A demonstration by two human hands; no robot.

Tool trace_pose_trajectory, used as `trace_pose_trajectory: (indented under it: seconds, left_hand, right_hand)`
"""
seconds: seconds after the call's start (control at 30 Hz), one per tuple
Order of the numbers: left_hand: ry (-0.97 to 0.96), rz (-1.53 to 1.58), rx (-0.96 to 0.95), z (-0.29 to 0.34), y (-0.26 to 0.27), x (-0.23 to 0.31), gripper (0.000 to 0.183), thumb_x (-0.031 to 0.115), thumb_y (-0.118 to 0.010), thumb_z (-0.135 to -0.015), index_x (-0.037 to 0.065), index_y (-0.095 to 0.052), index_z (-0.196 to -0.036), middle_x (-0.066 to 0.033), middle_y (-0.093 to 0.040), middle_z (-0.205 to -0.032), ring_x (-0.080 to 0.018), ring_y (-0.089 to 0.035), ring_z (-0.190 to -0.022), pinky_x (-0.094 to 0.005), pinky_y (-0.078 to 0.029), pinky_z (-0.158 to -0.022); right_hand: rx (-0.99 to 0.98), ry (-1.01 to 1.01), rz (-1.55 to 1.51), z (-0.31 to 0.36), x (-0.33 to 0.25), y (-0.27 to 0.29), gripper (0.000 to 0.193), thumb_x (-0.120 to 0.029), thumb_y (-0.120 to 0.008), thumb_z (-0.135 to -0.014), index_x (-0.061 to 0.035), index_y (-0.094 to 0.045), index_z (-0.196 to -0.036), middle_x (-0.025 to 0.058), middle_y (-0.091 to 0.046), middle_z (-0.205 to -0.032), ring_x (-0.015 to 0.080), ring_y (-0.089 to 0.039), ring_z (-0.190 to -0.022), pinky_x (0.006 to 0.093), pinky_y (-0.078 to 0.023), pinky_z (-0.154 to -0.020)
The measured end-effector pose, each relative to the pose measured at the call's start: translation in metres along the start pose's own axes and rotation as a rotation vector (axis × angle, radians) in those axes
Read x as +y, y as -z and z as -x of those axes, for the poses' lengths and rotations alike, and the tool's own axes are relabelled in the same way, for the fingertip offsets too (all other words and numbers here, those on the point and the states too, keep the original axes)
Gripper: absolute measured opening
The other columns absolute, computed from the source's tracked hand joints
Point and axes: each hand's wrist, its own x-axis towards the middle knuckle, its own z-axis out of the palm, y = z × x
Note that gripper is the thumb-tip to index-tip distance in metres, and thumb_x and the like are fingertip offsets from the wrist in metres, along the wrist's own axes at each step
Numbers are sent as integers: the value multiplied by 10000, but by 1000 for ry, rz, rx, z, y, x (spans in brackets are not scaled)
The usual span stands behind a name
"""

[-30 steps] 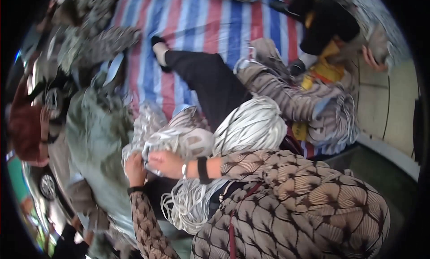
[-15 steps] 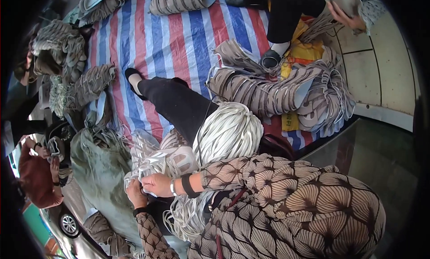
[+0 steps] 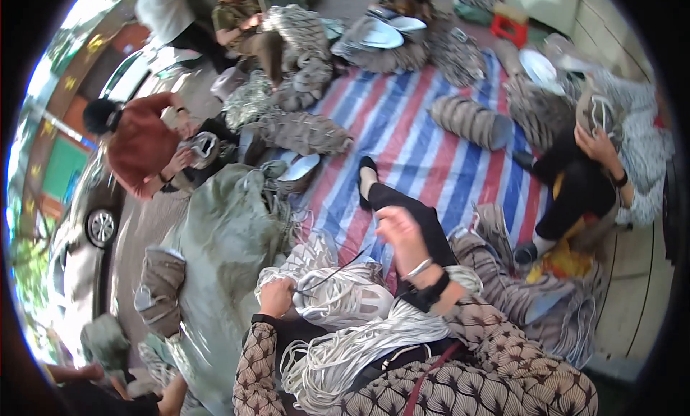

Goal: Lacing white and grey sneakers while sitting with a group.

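A pale shoe upper (image 3: 343, 295) threaded with white lace lies in front of me. My left hand (image 3: 276, 298) is closed at its left edge, fingertips partly hidden. Beside that hand a thin dark strand (image 3: 332, 273) runs across the upper; where it ends is unclear. My right hand (image 3: 403, 238) is raised above and to the right of the upper, its fingers smeared by motion; no held thing can be made out. A thick bundle of loose white laces (image 3: 356, 351) is draped over my lap.
A striped sheet (image 3: 402, 121) covers the ground ahead. A grey-green sack (image 3: 223, 236) bulges at my left. Stacked grey-brown uppers (image 3: 471, 121) lie on the sheet, more at right (image 3: 503, 279). People sit at left (image 3: 144, 139) and right (image 3: 582, 179); a parked car (image 3: 86, 236) stands far left.
My hands were together at the white laces; now the right hand has lifted away upward and to the right. The view has swung up and leftward, showing more people and the car.
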Motion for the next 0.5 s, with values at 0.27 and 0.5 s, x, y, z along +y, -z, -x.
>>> trace_pose_trajectory:
  seconds: [0.27, 0.5]
  left_hand:
    - [178, 179, 307, 31, 34, 1, 341, 71, -502, -731, 29, -555, -1065, -220, -564, -996, -396, -516, -943, -471, -419, -834]
    - [412, 240, 567, 107, 102, 31, 263, 48, -520, -800, 27, -575, -1056, -146, -593, -1022, -315, -533, -1010, -381, -399, -895]
  right_hand:
    - [-92, 115, 317, -34, -26, -5, 187, -66, -533, -870, -31, -565, -1051, -26, -549, -832, 50, -511, -729, 183, -413, -645]
    - [-707, 210, 715, -10, 43, -97, 197, -103, -574, -780, -4, -588, -950, 100, -590, -858, 207, -566, -788, 311, -459, -725]
